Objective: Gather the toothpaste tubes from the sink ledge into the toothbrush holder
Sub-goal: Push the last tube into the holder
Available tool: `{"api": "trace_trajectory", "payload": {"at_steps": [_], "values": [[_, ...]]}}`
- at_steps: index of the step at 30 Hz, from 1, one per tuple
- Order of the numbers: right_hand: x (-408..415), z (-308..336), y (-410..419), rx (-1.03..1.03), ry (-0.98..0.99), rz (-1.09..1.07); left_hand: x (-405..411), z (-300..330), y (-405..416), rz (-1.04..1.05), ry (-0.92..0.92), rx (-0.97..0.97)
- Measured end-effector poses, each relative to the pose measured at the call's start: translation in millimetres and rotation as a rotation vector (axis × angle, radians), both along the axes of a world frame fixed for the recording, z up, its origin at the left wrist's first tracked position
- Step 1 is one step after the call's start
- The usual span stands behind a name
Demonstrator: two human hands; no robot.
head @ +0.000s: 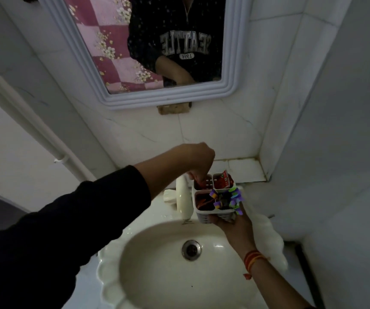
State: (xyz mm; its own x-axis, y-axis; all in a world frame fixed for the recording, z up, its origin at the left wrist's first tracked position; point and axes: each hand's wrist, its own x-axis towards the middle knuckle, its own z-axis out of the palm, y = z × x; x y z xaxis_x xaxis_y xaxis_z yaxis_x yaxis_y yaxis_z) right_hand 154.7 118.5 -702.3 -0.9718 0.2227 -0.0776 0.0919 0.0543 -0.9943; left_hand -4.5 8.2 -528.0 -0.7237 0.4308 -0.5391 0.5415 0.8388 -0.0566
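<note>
My right hand [228, 221] holds the white four-compartment toothbrush holder [204, 214] from below, above the back of the sink. A red toothpaste tube [223, 181] stands in its back right compartment. Toothbrushes with purple and green heads [231, 198] fill the front right compartment, and red-orange items [203, 201] lie in the front left one. My left hand [198, 162] reaches down from above with fingertips inside the back left compartment, pinched on something reddish that the fingers mostly hide.
The white sink basin [157, 253] with a metal drain [191, 250] lies below the holder. A white tap [184, 197] stands at the sink's back, just left of the holder. A tiled ledge [244, 169] runs behind, and a mirror [148, 45] hangs on the wall.
</note>
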Motion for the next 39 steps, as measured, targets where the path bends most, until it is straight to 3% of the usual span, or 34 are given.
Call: {"api": "trace_trajectory", "payload": {"at_steps": [4,6,8,13,19,23,26,32,39], "values": [[0,-5,6,-0.014,-0.020,0.008,0,-9,0,0.207,-0.084,0.180],[1,-6,8,0.005,-0.023,0.019,-4,-5,-4,0.257,-0.041,0.264],[2,-7,8,0.058,0.001,0.012,-5,-6,-8,0.217,0.019,0.205],[-4,-4,9,0.169,0.010,0.007,-3,-27,-6,0.246,-0.074,0.140],[-34,10,40,0.326,0.041,-0.056,-14,-29,4,0.467,0.032,0.489],[-75,24,79,0.433,0.042,-0.135,-33,-21,29,0.764,-0.029,0.802],[-89,23,88,0.427,0.029,-0.143,-41,-33,43,0.899,-0.061,0.897],[-111,17,103,0.327,-0.067,-0.196,-50,-48,71,0.977,-0.054,0.992],[-111,25,94,0.306,-0.150,-0.253,-39,-29,56,0.920,-0.120,1.003]]}}
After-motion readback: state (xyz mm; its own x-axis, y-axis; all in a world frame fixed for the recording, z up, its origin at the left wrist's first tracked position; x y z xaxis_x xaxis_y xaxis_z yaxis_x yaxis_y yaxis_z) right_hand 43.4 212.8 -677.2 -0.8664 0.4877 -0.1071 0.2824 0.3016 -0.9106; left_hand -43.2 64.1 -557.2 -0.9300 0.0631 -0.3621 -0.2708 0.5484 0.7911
